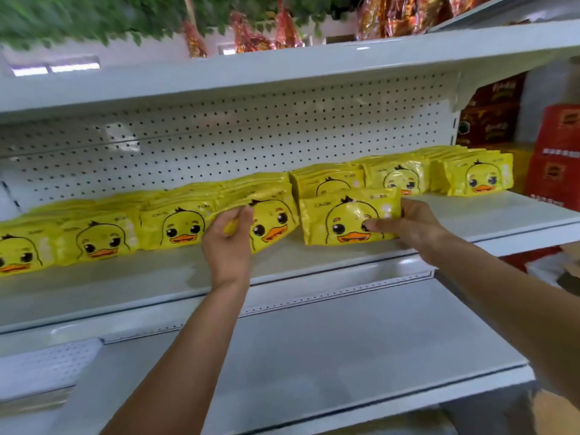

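- The middle shelf (157, 277) of a white metal store rack is the landmark. A white pegboard panel (219, 136) rises behind it, another white shelf (345, 340) lies below it, and green foliage (78, 17) hangs above the rack.
- A row of yellow packets (103, 240) stands along the back of the middle shelf. Each one shows a cartoon duck face with an orange bill, and small grey letters at the top left look like "CAOK".
- Red cartons (558, 158) are stacked past the shelf's right end, their print too blurred to read.
- One duck packet (342, 222) stands on the shelf, just in front of the row.
- The right hand (411, 226) grips its right edge, thumb across the front.
- The left hand (229, 237), apart from the right, pinches the top of a tilted packet (276, 221) in the row.
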`<state>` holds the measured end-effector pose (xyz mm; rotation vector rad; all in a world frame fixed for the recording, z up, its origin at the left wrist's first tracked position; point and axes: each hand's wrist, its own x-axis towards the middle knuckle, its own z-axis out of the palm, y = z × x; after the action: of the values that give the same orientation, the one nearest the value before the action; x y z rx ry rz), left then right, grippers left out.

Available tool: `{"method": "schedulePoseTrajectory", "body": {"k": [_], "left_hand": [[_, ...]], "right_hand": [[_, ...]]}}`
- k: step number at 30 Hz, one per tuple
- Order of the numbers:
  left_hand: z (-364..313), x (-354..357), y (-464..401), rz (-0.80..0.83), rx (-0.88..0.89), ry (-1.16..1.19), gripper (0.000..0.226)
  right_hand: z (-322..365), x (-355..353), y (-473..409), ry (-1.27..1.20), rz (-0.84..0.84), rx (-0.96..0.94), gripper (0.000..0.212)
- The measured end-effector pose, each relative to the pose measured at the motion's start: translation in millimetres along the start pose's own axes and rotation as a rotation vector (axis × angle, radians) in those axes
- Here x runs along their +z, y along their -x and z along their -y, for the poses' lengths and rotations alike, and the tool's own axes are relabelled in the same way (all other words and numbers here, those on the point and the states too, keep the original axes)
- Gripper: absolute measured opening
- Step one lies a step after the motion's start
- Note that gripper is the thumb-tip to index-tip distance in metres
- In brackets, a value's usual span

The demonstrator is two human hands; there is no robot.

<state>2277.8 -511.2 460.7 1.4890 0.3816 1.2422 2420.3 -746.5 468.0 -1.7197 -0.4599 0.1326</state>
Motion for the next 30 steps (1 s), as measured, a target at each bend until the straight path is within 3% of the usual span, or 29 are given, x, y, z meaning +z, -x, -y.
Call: {"method": "schedulePoseTrajectory", "body": {"k": [4, 11, 18, 23, 25, 27, 28, 30], "left_hand": [[7, -12, -18, -0.039, -0.021, -0.036, 0.019], [14, 4, -27, 0.049, -0.075, -0.007, 0.035], [17, 33, -30, 0.079, -0.079, -0.034, 0.075], [24, 56, -31, 0.08, -0.127, -0.065, 0.089], [25, 67, -30, 0.093, -0.128, -0.056, 0.09], [27, 78, -31, 0.082, -0.15, -0.063, 0.086], [28, 85, -32, 0.084, -0.16, -0.065, 0.084], [26, 99, -31, 0.101, -0.203, -0.036, 0.088]], "right_hand": [[-12, 7, -38, 0.099, -0.073, 0.019, 0.032], [-8, 21, -101, 0.26, -0.096, 0.005, 0.045], [-11, 25, -148, 0.367, -0.053, -0.025, 0.042], [-17, 23, -162, 0.444, -0.026, -0.033, 0.067], [-20, 19, -161, 0.504, -0.165, -0.148, 0.076], [-17, 17, -154, 0.408, -0.291, -0.327, 0.064], [-12, 15, -149, 0.308, -0.265, -0.379, 0.05], [2, 16, -134, 0.124, -0.027, -0.363, 0.029]]}}
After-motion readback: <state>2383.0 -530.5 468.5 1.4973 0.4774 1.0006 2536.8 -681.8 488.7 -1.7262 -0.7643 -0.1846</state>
